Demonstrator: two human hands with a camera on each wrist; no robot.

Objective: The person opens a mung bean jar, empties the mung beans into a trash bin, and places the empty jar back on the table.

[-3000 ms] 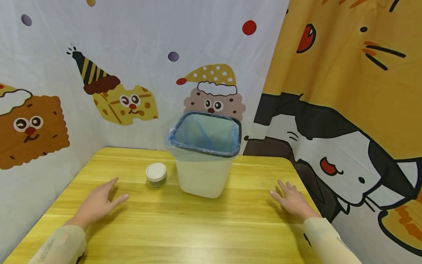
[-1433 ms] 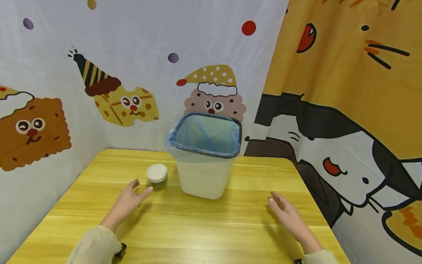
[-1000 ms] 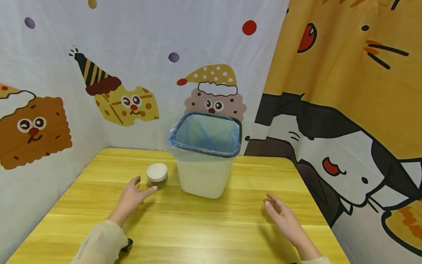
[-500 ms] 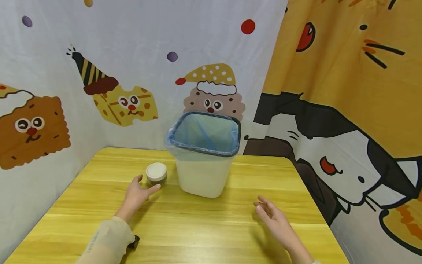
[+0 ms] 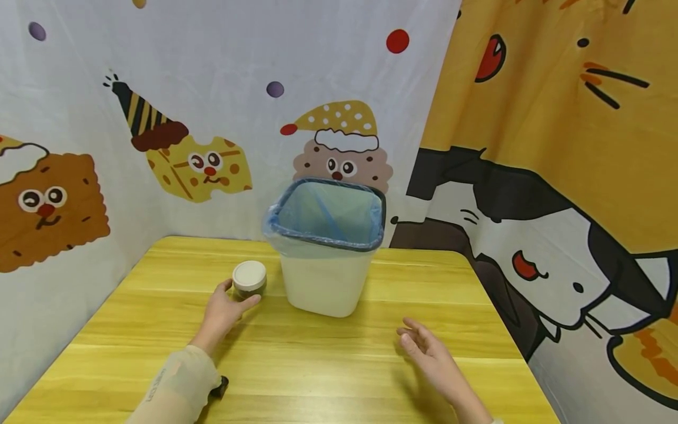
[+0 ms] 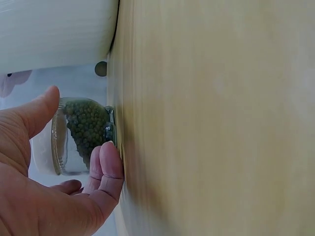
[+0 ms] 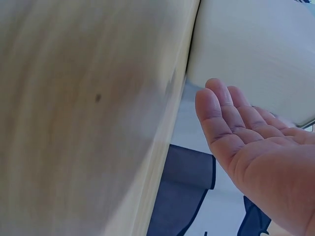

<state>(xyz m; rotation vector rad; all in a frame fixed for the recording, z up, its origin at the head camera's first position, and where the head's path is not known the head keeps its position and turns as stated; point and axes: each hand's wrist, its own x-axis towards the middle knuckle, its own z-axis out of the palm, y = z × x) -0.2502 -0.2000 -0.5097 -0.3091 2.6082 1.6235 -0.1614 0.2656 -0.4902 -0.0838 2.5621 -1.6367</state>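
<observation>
A small clear jar (image 5: 250, 288) with a white lid (image 5: 249, 274) stands upright on the table. Small dark green round pieces fill part of it, seen in the left wrist view. My left hand (image 5: 221, 311) is close at its near left side, thumb and fingers spread on either side. Whether they touch the glass I cannot tell. Right of the jar is a whitish bin (image 5: 325, 282), its dark rim covered by a blue plastic bag (image 5: 328, 215). Over the table's right half, my right hand (image 5: 426, 353) holds nothing, its fingers loosely bent, apart from the bin.
The yellow wood-grain table (image 5: 318, 377) has rounded far corners. Behind it hangs a white cloth (image 5: 212, 47) with cartoon prints, and at the right a cloth with orange and black-and-white cartoon animals (image 5: 529, 235).
My left hand has come from the table's left side to the jar. My right hand has moved left and nearer to me. Jar and bin have stayed in place.
</observation>
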